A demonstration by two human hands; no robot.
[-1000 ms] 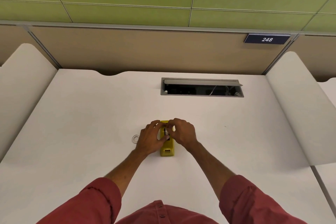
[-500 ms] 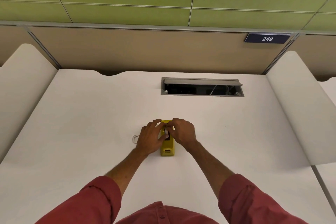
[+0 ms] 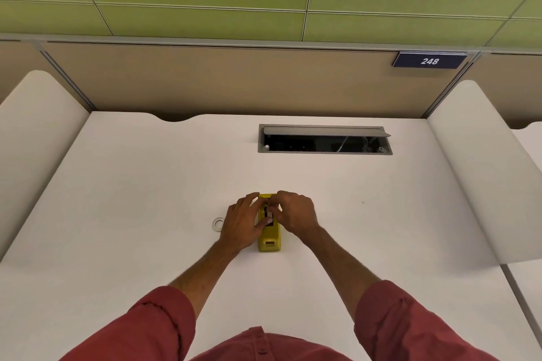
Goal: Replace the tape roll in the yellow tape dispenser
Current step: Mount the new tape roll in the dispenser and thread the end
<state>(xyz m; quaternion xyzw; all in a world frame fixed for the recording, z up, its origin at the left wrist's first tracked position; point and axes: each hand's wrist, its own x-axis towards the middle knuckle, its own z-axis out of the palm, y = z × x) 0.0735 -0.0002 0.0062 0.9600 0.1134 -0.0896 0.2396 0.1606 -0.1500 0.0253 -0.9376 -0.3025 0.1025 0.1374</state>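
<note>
The yellow tape dispenser (image 3: 269, 239) stands on the white desk (image 3: 146, 184), its cutter end toward me. My left hand (image 3: 242, 223) wraps its left side, thumb on the top opening. My right hand (image 3: 294, 212) reaches over from the right, fingertips pinched at the dark slot, where a small white piece (image 3: 269, 218) shows between the fingers. A small white tape roll (image 3: 217, 224) lies flat on the desk just left of my left hand, untouched. What sits inside the slot is mostly hidden by my fingers.
An open grey cable hatch (image 3: 325, 139) is set into the desk farther back. White curved side dividers (image 3: 481, 173) flank the desk left and right. A tan partition with a sign reading 248 (image 3: 429, 61) closes the back.
Both hands stay on the dispenser. My fingertips have shifted slightly at the slot; the dispenser and the loose roll have not moved.
</note>
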